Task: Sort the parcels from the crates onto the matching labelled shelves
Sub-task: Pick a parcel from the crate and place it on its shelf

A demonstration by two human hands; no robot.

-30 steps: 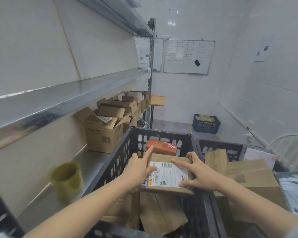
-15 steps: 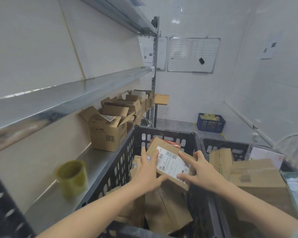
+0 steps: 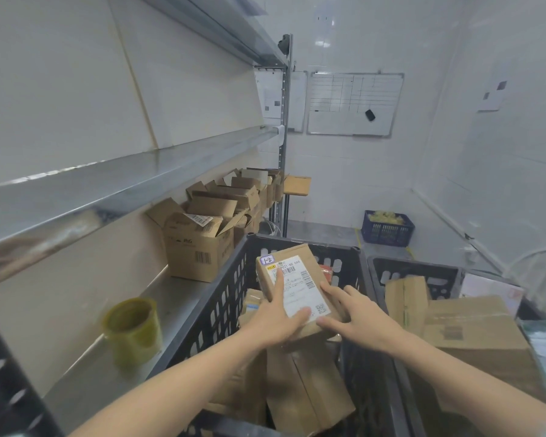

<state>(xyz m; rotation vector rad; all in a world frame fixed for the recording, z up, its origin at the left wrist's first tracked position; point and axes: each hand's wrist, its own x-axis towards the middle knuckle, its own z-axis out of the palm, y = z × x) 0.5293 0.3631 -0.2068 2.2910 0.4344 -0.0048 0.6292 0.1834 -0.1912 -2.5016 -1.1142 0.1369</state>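
Parcel (image 3: 297, 272) of brown card hangs tilted just above the left black crate (image 3: 227, 294), white label up, with a handwritten tag (image 3: 267, 260) reading 1-2 at its far corner. The left hand (image 3: 276, 324) grips its near left edge, thumb and one finger laid over the label. The right hand (image 3: 356, 316) lies with straight fingers against the right edge, steadying rather than clasping.

The step in hand looks like reading the tag. To do it well, hold the thumb clear of the tag, turn the label square to the eyes, and find the matching shelf mark before moving off. No shelf marks are legible from here.

One parcel is in the hands. The left crate holds at least three more brown ones and one orange box (image 3: 327, 269). There are two black crates, the right black crate (image 3: 413, 272) holding at least three cartons, and one blue crate (image 3: 386, 230) on the floor. Three shelf levels show: lower shelf (image 3: 177, 298), middle shelf (image 3: 139, 181), upper shelf (image 3: 234, 42).
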